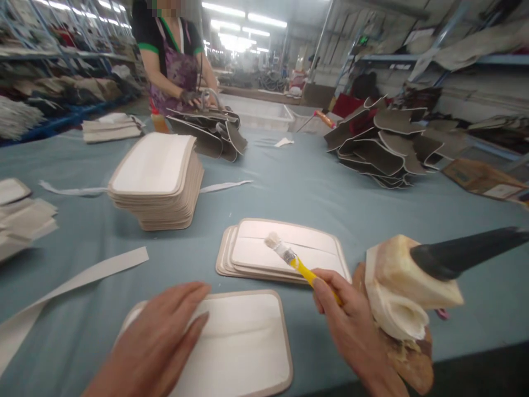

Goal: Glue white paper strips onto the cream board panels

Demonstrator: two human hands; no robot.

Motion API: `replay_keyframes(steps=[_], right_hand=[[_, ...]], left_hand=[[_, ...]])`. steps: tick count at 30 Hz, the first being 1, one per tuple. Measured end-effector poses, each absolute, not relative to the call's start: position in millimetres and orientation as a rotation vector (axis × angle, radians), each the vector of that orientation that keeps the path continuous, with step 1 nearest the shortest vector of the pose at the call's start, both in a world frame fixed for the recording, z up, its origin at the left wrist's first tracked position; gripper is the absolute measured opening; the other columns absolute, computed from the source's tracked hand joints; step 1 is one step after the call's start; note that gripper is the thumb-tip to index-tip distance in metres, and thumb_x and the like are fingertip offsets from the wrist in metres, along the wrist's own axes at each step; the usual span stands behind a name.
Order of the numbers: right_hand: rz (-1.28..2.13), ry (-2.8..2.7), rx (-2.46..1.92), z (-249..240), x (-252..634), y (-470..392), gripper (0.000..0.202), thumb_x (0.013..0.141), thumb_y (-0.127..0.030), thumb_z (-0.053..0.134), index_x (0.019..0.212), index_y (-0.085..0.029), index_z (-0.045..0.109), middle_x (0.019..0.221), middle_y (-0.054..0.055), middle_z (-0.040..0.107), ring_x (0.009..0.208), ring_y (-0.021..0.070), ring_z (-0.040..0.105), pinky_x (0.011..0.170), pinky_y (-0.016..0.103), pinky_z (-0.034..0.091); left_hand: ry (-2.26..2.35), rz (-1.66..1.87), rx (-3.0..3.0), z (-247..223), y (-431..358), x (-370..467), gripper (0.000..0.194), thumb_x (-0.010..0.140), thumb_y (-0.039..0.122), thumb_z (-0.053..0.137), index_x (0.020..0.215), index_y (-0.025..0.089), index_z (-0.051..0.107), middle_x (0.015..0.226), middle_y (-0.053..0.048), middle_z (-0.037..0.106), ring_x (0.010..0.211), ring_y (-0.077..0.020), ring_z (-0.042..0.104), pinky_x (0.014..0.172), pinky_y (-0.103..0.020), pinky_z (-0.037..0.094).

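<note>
My right hand [341, 309] is closed around the yellow handle of a paintbrush [303, 269]. Its pale bristles point up and left, over a short stack of white panels with beige borders [289, 237]; whether they touch it I cannot tell. My left hand [165, 325] lies with fingers stretched over the left part of a single white panel with a beige border [243, 336], close to me on the table. Beside my right forearm stands a cream, glue-crusted container [388, 275] with a thick black handle-like piece [463, 253] sticking out of it.
A tall stack of similar panels [152, 165] stands at the left, a white strip [91, 275] nearer me. Dark curved pieces [388, 143] are piled at the back right. Across the blue-green table [285, 193], a co-worker [177, 66] handles more dark pieces [210, 132].
</note>
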State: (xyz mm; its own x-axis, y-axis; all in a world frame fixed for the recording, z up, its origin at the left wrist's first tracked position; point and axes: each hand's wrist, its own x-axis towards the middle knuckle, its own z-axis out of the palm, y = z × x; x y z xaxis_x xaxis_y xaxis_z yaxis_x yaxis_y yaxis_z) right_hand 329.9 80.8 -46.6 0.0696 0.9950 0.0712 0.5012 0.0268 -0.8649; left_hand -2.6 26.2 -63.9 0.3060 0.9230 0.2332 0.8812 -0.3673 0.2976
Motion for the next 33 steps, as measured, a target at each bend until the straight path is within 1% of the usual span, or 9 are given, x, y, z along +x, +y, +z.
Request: replay_keyframes(steps=[3,6,9,15,17,20,25,29,33], right_hand=[[0.888,-1.592,-1.512,-39.4,321.7,106.9,0.045,0.096,-0.060,0.046,0.071,-0.023,0.057,0.058,-0.002,0.049,0.053,0.0149,0.046,0.052,0.027,0.038],[0.994,-1.641,-1.490,-36.5,314.4,132.2,0.046,0.094,-0.060,0.048,0.071,-0.022,0.058,0.057,-0.003,0.049,0.054,0.0149,0.046,0.054,0.027,0.038],[1.039,-1.738,-1.518,-35.8,307.0,153.3,0.044,0.094,-0.056,0.048,0.072,-0.021,0.061,0.058,-0.003,0.050,0.055,0.0144,0.046,0.054,0.027,0.035],[0.998,-1.838,-1.646,-35.9,299.9,182.8,0.037,0.087,-0.052,0.058,0.084,-0.019,0.074,0.057,-0.002,0.057,0.054,0.0158,0.050,0.054,0.027,0.034],[0.980,-1.823,-1.695,-32.6,303.1,188.2,0.038,0.087,-0.055,0.060,0.087,-0.019,0.074,0.057,-0.001,0.060,0.052,0.0151,0.050,0.054,0.027,0.035],[1.095,-1.683,-1.629,-26.3,305.0,192.1,0.046,0.085,-0.064,0.062,0.082,-0.019,0.067,0.061,-0.001,0.063,0.048,0.0120,0.047,0.051,0.026,0.037],[1.121,-1.449,-1.441,-33.4,282.1,194.5,0.056,0.074,-0.071,0.074,0.083,-0.016,0.066,0.061,-0.002,0.058,0.047,0.0100,0.043,0.046,0.024,0.034],[1.017,-1.413,-1.449,-50.5,259.5,196.4,0.060,0.076,-0.075,0.070,0.086,-0.016,0.068,0.060,-0.003,0.054,0.048,0.0101,0.040,0.044,0.025,0.028],[1.025,-1.371,-1.447,-55.2,253.0,193.8,0.059,0.076,-0.074,0.073,0.083,-0.015,0.068,0.055,-0.004,0.053,0.044,0.0095,0.041,0.042,0.024,0.029]], left_hand=[[1.510,0.557,2.591,-55.5,68.6,57.4,0.042,0.103,0.032,0.038,0.141,0.022,0.054,0.143,-0.011,0.065,0.128,-0.0267,0.063,0.110,-0.043,0.053],[1.483,0.380,2.602,-56.7,96.3,84.5,0.043,0.102,0.029,0.043,0.140,0.016,0.054,0.148,-0.015,0.059,0.136,-0.0319,0.057,0.114,-0.051,0.050],[1.530,0.223,2.539,-60.6,106.5,89.1,0.041,0.100,0.027,0.048,0.137,0.013,0.056,0.148,-0.018,0.058,0.136,-0.0339,0.056,0.115,-0.053,0.048],[1.547,0.170,2.489,-60.0,108.8,93.1,0.036,0.096,0.023,0.055,0.131,0.014,0.057,0.144,-0.018,0.059,0.131,-0.0350,0.057,0.109,-0.054,0.052],[1.560,0.162,2.477,-58.5,110.8,95.3,0.031,0.095,0.021,0.055,0.125,0.016,0.059,0.139,-0.017,0.061,0.128,-0.0343,0.059,0.105,-0.053,0.054],[1.567,0.149,2.463,-56.5,113.7,97.4,0.024,0.096,0.019,0.052,0.118,0.018,0.061,0.133,-0.016,0.064,0.123,-0.0326,0.061,0.100,-0.051,0.056],[1.571,0.131,2.430,-58.0,114.3,100.1,0.028,0.095,0.015,0.052,0.122,0.015,0.060,0.129,-0.015,0.063,0.121,-0.0339,0.060,0.098,-0.052,0.056],[1.590,0.143,2.411,-62.2,112.7,100.3,0.029,0.095,0.013,0.050,0.123,0.015,0.059,0.124,-0.013,0.064,0.119,-0.0326,0.059,0.096,-0.051,0.056],[1.588,0.151,2.411,-64.5,112.6,99.1,0.026,0.096,0.012,0.047,0.118,0.016,0.060,0.120,-0.011,0.064,0.116,-0.0325,0.059,0.093,-0.051,0.057]])
